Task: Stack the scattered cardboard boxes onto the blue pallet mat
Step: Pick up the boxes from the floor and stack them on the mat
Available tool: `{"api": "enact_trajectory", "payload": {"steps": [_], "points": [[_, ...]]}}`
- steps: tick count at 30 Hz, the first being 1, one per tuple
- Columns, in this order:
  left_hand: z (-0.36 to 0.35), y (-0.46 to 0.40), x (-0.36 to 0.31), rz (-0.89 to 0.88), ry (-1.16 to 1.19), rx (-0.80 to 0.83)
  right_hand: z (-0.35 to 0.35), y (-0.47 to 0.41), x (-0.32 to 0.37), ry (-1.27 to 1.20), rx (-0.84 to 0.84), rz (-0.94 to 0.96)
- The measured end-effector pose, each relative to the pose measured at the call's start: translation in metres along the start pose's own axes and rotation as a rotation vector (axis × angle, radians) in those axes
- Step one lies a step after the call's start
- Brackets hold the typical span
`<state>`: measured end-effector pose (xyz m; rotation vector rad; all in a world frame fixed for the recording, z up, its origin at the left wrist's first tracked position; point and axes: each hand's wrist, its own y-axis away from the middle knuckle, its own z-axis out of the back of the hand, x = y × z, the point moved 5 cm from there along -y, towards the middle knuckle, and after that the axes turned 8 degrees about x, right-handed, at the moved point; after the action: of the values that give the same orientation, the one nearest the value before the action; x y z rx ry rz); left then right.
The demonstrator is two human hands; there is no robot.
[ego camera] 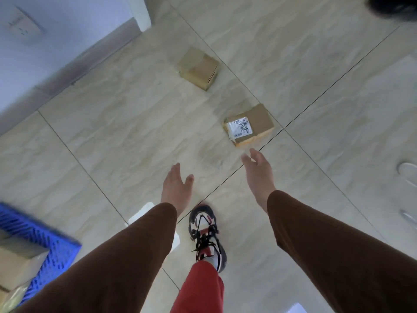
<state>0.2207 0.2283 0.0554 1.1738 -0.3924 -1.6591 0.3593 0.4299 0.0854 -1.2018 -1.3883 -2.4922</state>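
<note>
Two cardboard boxes lie on the tiled floor ahead. The nearer box (pixel 249 124) carries a white shipping label and sits just beyond my right hand (pixel 258 170), which is open and empty, a short gap from it. A plain box (pixel 198 67) lies farther off, up and to the left. My left hand (pixel 176 188) is stretched forward, open and empty, well short of both boxes. The blue pallet mat (pixel 54 242) is at the lower left, with a cardboard box (pixel 20 260) on it, partly cut off by the frame edge.
A wall with a grey skirting board (pixel 74 64) runs along the upper left. My foot in a red, white and black sneaker (pixel 206 236) stands between my arms. Pale shapes (pixel 408 172) lie at the right edge, and a dark object (pixel 394 7) sits at the top right.
</note>
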Motion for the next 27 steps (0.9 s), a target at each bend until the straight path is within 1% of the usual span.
{"api": "enact_trajectory", "payload": {"steps": [3,5,6,8,11,13,16,19,22,24,27], "points": [[-0.007,-0.037,-0.030,0.045,0.028,0.046,0.044,-0.049,0.009,0.092,-0.006,-0.025],[-0.011,-0.062,-0.048,0.080,-0.048,0.105,0.074,-0.083,0.013,0.186,-0.027,-0.049],[-0.013,-0.075,-0.056,0.097,-0.116,0.106,0.088,-0.098,0.016,0.233,-0.047,-0.054],[-0.012,-0.097,-0.069,0.114,-0.228,0.021,0.111,-0.129,0.021,0.327,-0.085,-0.035],[-0.017,-0.131,-0.086,0.105,-0.234,-0.148,0.126,-0.175,0.027,0.438,-0.130,0.008],[-0.028,-0.154,-0.093,0.106,-0.143,-0.243,0.122,-0.205,0.028,0.469,-0.113,0.059],[-0.063,-0.189,-0.105,0.111,0.051,-0.281,0.110,-0.250,0.017,0.501,-0.040,0.073],[-0.108,-0.220,-0.113,0.182,0.323,-0.210,0.094,-0.283,0.000,0.420,0.058,-0.024],[-0.147,-0.243,-0.126,0.278,0.651,-0.049,0.081,-0.302,-0.014,0.308,0.132,-0.145],[-0.165,-0.249,-0.138,0.313,0.826,0.051,0.075,-0.307,-0.016,0.231,0.170,-0.157],[-0.160,-0.238,-0.149,0.317,0.971,0.050,0.067,-0.302,-0.005,0.178,0.208,-0.128]]}}
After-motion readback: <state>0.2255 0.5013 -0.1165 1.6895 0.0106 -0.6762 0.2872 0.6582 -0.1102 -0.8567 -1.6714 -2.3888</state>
